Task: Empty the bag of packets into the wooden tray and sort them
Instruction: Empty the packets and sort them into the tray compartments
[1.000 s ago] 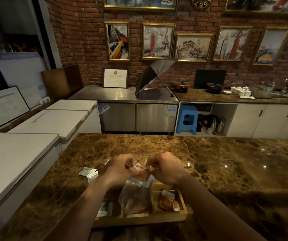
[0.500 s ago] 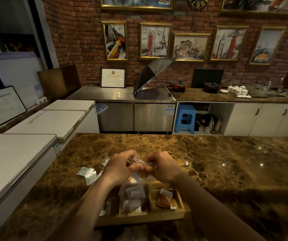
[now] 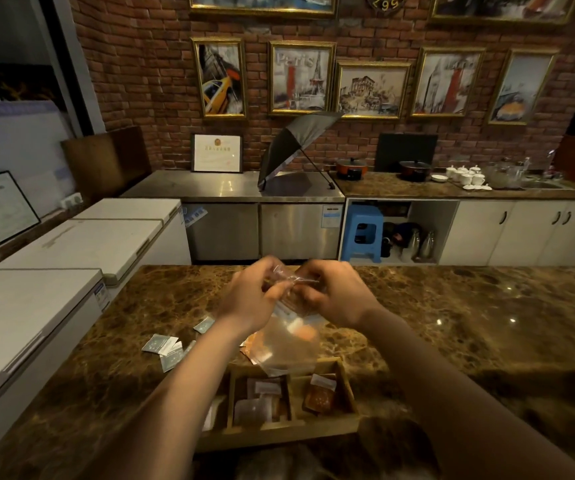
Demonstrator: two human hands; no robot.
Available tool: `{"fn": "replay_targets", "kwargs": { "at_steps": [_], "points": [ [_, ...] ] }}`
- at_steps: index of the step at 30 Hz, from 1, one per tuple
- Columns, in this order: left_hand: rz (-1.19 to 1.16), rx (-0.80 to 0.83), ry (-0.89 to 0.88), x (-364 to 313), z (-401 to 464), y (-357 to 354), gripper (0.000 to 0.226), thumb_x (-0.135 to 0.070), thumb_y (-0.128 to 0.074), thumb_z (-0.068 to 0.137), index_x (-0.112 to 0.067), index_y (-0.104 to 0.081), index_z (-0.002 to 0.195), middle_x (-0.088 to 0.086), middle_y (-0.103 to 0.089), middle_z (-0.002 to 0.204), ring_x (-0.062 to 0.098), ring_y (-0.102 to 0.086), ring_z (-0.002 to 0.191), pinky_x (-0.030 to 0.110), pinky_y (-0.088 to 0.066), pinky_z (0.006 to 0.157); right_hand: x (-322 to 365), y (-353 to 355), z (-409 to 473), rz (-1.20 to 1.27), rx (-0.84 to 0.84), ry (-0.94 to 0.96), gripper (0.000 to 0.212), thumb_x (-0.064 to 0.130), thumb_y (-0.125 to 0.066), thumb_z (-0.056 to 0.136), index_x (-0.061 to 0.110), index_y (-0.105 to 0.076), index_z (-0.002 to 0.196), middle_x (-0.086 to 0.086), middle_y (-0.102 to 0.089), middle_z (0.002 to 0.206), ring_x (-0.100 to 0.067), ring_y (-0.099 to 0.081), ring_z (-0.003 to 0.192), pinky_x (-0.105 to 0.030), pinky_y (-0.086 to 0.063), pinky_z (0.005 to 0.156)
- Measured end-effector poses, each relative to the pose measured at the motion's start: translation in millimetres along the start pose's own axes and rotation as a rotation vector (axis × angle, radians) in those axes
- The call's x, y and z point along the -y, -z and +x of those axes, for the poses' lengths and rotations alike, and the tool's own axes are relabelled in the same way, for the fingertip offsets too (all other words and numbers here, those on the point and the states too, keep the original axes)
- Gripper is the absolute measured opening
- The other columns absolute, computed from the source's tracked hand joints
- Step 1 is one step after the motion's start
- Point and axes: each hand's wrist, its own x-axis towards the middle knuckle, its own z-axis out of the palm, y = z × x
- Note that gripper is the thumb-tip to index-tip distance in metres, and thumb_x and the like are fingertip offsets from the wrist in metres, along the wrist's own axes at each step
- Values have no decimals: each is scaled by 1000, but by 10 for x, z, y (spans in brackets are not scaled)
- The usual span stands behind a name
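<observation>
A clear plastic bag (image 3: 291, 344) hangs above the wooden tray (image 3: 279, 433), pinched at its top edge by my left hand (image 3: 249, 299) and my right hand (image 3: 334, 294). An orange packet shows through the bag's upper part. The tray has compartments side by side: the middle one holds pale and brown packets (image 3: 262, 400), the right one an orange-brown packet (image 3: 320, 394). My left forearm hides the left compartment in part.
Several small grey-blue packets (image 3: 165, 346) lie loose on the brown marble counter (image 3: 452, 334) left of the tray. An orange packet (image 3: 249, 348) lies just behind the tray. White chest freezers (image 3: 36, 306) stand at the left.
Both hands have lifted the bag higher and farther from me. Packets that filled the bag one second ago now lie in the tray's middle compartment, and the bag hangs nearly empty.
</observation>
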Motion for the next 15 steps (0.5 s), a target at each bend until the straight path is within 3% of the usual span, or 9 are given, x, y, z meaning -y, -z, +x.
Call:
{"fn": "replay_targets", "kwargs": {
  "at_steps": [6,10,15],
  "points": [
    [-65,-3,55,-151,-42,-418,18,-32,-67,92,-45,-55,86,-21,-64,93,17,-63,99,46,-56,82,-319,158,-88,-66,24,-76,20,28,-69,92,25,-66,111,4,-68,102,-13,-66,93,-37,-60,85],
    [-67,78,104,3,-186,-730,15,-32,-66,89,-44,-59,85,-15,-69,87,18,-66,88,43,-57,76,-555,-16,-252,-92,101,-146,22,28,-70,92,25,-66,113,6,-70,104,-10,-67,94,-35,-61,84],
    [16,113,125,69,-287,-815,27,-29,-72,88,-41,-53,74,-18,-64,77,13,-63,77,28,-43,62,-667,-129,-345,-122,129,-117,19,29,-69,93,25,-71,111,7,-72,105,-7,-64,91,-24,-55,77]
  ]
}}
